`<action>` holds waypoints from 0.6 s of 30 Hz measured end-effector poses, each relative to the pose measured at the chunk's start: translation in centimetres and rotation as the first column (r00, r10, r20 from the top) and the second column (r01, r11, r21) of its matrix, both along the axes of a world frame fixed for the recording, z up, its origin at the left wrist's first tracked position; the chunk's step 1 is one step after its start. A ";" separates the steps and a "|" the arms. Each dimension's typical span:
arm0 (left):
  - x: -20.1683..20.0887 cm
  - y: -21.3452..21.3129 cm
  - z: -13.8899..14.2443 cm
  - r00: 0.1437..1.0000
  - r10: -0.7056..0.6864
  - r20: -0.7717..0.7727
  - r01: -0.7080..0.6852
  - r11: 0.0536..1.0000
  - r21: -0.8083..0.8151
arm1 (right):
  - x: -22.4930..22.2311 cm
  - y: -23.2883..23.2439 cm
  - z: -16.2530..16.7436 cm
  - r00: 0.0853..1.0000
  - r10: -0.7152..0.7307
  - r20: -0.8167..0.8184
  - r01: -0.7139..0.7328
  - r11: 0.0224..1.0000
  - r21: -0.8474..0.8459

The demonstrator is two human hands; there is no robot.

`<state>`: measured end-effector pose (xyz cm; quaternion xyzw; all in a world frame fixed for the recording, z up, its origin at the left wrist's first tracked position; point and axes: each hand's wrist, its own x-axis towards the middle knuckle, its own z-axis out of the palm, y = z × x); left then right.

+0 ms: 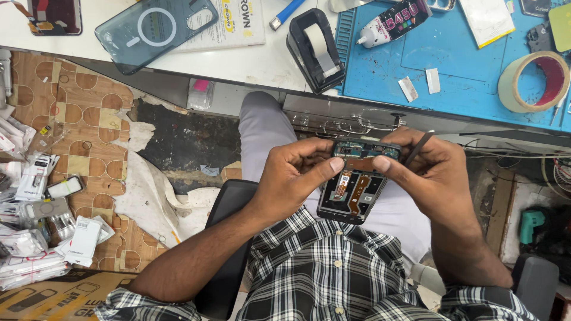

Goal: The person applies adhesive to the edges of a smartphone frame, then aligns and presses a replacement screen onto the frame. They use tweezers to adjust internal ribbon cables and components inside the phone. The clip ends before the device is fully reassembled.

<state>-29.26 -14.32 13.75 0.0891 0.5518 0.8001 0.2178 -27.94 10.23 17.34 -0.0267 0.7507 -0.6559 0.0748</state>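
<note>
Opened phone (pixel 355 183) sits in both hands, above the lap, just below the bench edge; back cover off, internals face up: orange flex ribbons, dark board, camera block at the far end. Left hand (pixel 294 175) clamps the phone's left edge, fingers curled over the top corner, thumb (pixel 326 168) pressed flat across the upper board area. Right hand (pixel 431 172) clamps the right edge; thumb tip meets the left thumb tip near the middle of the phone, touching or almost; can't tell which. Right hand also pinches a thin dark tool (pixel 416 148) between its fingers, angled up and away from the phone; tip not on the phone.

Surroundings: white bench (pixel 250 62) at top; blue work mat (pixel 452 77) on its right part. Translucent grey phone case (pixel 156 32) lies flat at upper left of the bench; black tape dispenser (pixel 314 49) near the mat's left edge; glue tube (pixel 395 21) on the mat; roll of masking tape (pixel 535 80) at the mat's right side; two small white strips near mat centre. Floor at left: patterned vinyl, torn, with a pile of white accessory packets (pixel 35 226). Checked shirt (pixel 333 273) and grey trousers in the foreground; black chair seat under the person.
</note>
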 end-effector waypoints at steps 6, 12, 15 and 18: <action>0.2 0.0 -0.2 1.000 0.003 -0.008 -0.003 0.999 -0.035 | 0.2 -0.5 -0.5 0.999 -0.033 -0.010 0.034 0.995 0.096; 0.1 0.3 -1.0 1.000 -0.002 0.009 0.002 1.000 -0.005 | 0.0 -0.3 -1.4 0.998 -0.056 0.042 0.055 0.998 0.037; 0.1 0.9 -1.3 0.994 -0.020 0.107 0.008 0.993 0.116 | -0.3 -0.6 -1.9 0.987 -0.096 0.126 0.112 0.986 -0.124; 0.4 1.4 -1.3 0.983 -0.056 0.173 0.025 0.984 0.176 | -0.7 -0.9 -2.2 0.979 -0.114 0.166 0.144 0.973 -0.180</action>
